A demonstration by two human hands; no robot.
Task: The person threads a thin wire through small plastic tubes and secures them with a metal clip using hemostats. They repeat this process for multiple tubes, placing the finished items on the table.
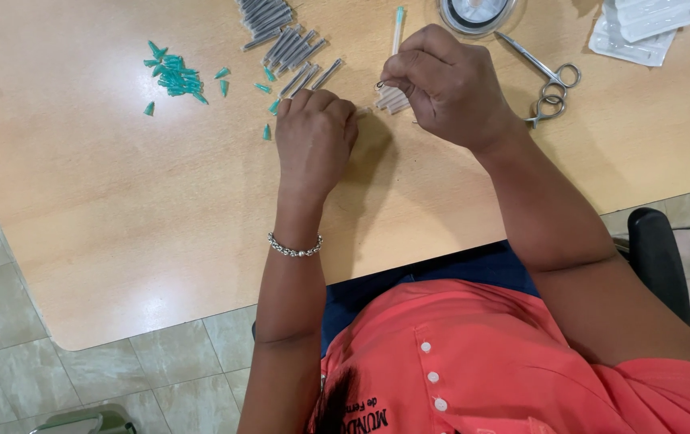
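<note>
Teal caps [174,74] lie scattered on the bench [120,185]; right hand [441,88] pinches a thin capped needle [397,28], grip tight. Left hand [313,137] rests fisted beside grey tubes [293,48]; what it holds, I cannot tell.

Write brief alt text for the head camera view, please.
Seen from above, a person's right hand pinches a small needle-like piece while the left hand rests fisted on a wooden table, amid teal caps, grey tubes and scissors.

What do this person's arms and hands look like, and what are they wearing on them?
Both forearms are bare, with no gloves and no sleeves in view below the elbow. The left hand has a silver beaded bracelet at the wrist. The right hand shows no jewellery. A coral button-front shirt covers the torso.
</note>
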